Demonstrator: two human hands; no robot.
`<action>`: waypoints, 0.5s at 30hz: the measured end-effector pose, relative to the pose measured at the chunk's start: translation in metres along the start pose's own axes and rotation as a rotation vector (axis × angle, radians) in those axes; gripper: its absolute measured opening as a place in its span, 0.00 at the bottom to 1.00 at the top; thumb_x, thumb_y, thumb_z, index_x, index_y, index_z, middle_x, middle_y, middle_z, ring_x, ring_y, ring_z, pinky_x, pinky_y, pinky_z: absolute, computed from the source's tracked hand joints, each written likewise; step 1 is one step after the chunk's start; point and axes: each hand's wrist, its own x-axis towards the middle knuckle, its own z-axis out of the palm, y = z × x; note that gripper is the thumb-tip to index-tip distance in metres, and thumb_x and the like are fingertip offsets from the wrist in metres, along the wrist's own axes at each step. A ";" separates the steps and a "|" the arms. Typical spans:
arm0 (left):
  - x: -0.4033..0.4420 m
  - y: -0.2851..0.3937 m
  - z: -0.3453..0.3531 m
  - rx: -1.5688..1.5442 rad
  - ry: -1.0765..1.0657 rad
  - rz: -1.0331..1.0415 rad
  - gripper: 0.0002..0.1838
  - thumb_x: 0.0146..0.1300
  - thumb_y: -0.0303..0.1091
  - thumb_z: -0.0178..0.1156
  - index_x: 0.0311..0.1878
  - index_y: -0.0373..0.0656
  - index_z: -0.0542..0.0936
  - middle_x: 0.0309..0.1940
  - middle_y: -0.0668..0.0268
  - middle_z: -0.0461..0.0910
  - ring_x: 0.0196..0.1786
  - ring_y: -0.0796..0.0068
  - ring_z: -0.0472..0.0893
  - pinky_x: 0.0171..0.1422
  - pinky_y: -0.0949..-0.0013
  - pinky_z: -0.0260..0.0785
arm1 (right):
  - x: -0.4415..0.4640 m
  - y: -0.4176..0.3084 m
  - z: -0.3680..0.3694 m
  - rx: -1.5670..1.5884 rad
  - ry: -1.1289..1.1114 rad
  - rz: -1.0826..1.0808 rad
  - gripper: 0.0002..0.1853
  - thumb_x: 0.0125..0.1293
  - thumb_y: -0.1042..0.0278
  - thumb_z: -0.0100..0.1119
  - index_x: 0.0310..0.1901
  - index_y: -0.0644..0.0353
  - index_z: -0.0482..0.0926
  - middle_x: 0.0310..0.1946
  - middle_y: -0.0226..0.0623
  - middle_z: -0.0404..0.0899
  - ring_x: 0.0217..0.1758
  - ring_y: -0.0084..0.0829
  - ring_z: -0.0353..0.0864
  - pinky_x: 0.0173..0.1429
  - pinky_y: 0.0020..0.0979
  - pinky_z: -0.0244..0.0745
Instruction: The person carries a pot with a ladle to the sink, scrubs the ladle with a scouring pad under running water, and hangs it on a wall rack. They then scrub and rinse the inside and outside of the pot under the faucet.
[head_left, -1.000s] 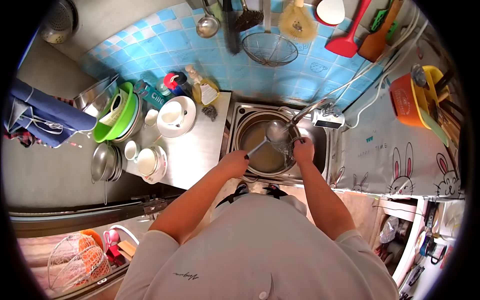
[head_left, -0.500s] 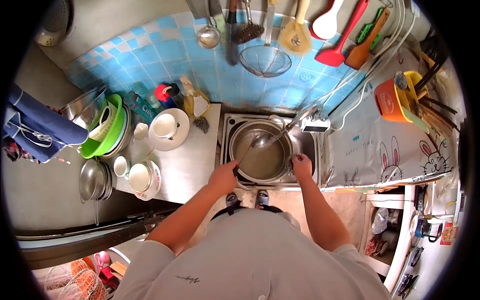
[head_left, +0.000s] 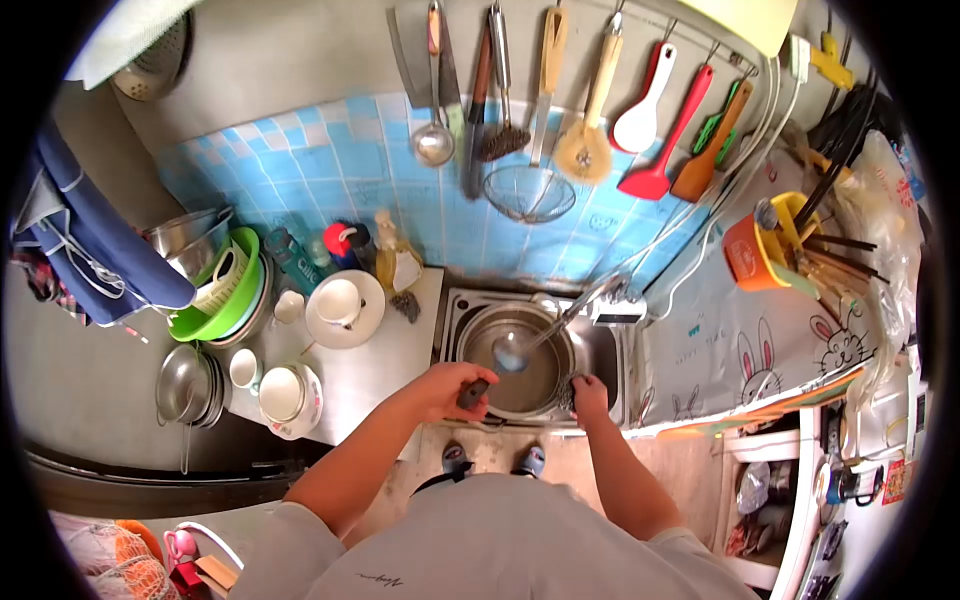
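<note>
My left hand (head_left: 452, 393) is wrapped round the dark handle of a metal ladle. The bowl of the ladle (head_left: 510, 352) hangs over a round metal basin (head_left: 478, 400) in the steel sink (head_left: 455, 308), by the stream from the faucet (head_left: 590, 297). At the basin's right rim, my right hand (head_left: 590, 397) is closed on a grey wire scrubber (head_left: 567, 393), which its fingers partly hide. Murky water lies in the basin.
On the left counter (head_left: 375, 385) stand white cups, plates, bottles and a green basin (head_left: 222, 318). A strainer (head_left: 530, 193) and several utensils hang on the tiled wall. An orange utensil holder (head_left: 752, 255) is at the right.
The ladle's bowl has moved from under the faucet toward the basin's left side, and its handle end has turned toward me. My right hand keeps the scrubber near the rim. The view has tilted up.
</note>
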 end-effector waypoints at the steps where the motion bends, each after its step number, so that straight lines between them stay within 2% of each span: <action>1: -0.001 0.008 0.000 0.009 0.005 0.027 0.17 0.71 0.31 0.50 0.61 0.43 0.77 0.40 0.56 0.82 0.38 0.64 0.86 0.50 0.55 0.83 | 0.005 0.004 -0.003 -0.024 -0.009 -0.009 0.12 0.64 0.60 0.60 0.44 0.56 0.81 0.27 0.29 0.75 0.26 0.25 0.72 0.23 0.34 0.69; 3: 0.001 0.024 0.002 -0.167 -0.259 0.126 0.19 0.71 0.31 0.53 0.64 0.44 0.75 0.42 0.57 0.83 0.39 0.62 0.86 0.52 0.53 0.83 | 0.009 0.005 -0.008 -0.071 -0.016 0.007 0.13 0.64 0.58 0.61 0.46 0.55 0.81 0.29 0.29 0.76 0.28 0.26 0.73 0.24 0.36 0.70; 7: -0.008 0.073 0.038 0.102 -0.219 0.334 0.20 0.73 0.35 0.57 0.66 0.46 0.73 0.41 0.63 0.82 0.39 0.68 0.84 0.51 0.57 0.83 | 0.010 -0.001 -0.013 0.004 -0.099 0.027 0.15 0.64 0.58 0.61 0.50 0.54 0.82 0.32 0.30 0.79 0.30 0.29 0.75 0.26 0.38 0.71; 9: -0.016 0.109 0.067 0.421 0.024 0.424 0.21 0.73 0.39 0.61 0.66 0.48 0.73 0.35 0.70 0.79 0.35 0.75 0.80 0.46 0.63 0.82 | 0.008 -0.007 -0.015 0.108 -0.134 0.066 0.14 0.65 0.60 0.60 0.49 0.57 0.82 0.32 0.31 0.79 0.30 0.29 0.77 0.27 0.37 0.72; 10: -0.026 0.126 0.085 0.549 0.119 0.487 0.18 0.74 0.44 0.60 0.62 0.48 0.77 0.31 0.74 0.73 0.30 0.81 0.73 0.38 0.70 0.77 | 0.005 -0.013 -0.016 0.115 -0.140 0.054 0.14 0.65 0.60 0.60 0.49 0.57 0.82 0.32 0.31 0.79 0.30 0.29 0.77 0.27 0.37 0.72; 11: -0.023 0.143 0.095 0.557 0.125 0.499 0.18 0.74 0.44 0.60 0.62 0.48 0.77 0.31 0.74 0.73 0.30 0.81 0.73 0.38 0.70 0.77 | 0.002 -0.020 -0.018 0.150 -0.169 0.072 0.13 0.65 0.62 0.60 0.47 0.59 0.82 0.32 0.32 0.79 0.30 0.29 0.78 0.27 0.37 0.72; 13: -0.020 0.178 0.118 0.982 0.265 0.883 0.16 0.75 0.47 0.58 0.55 0.46 0.80 0.30 0.76 0.71 0.26 0.82 0.69 0.31 0.74 0.68 | 0.013 -0.018 -0.021 0.193 -0.198 0.083 0.12 0.66 0.63 0.60 0.46 0.60 0.83 0.32 0.33 0.80 0.31 0.28 0.78 0.28 0.37 0.73; 15: -0.019 0.211 0.155 0.979 0.240 1.017 0.17 0.76 0.48 0.57 0.48 0.43 0.81 0.29 0.76 0.72 0.27 0.83 0.68 0.28 0.75 0.61 | 0.035 0.003 -0.021 0.100 -0.198 -0.051 0.11 0.66 0.65 0.60 0.44 0.61 0.83 0.31 0.33 0.79 0.32 0.28 0.79 0.30 0.36 0.74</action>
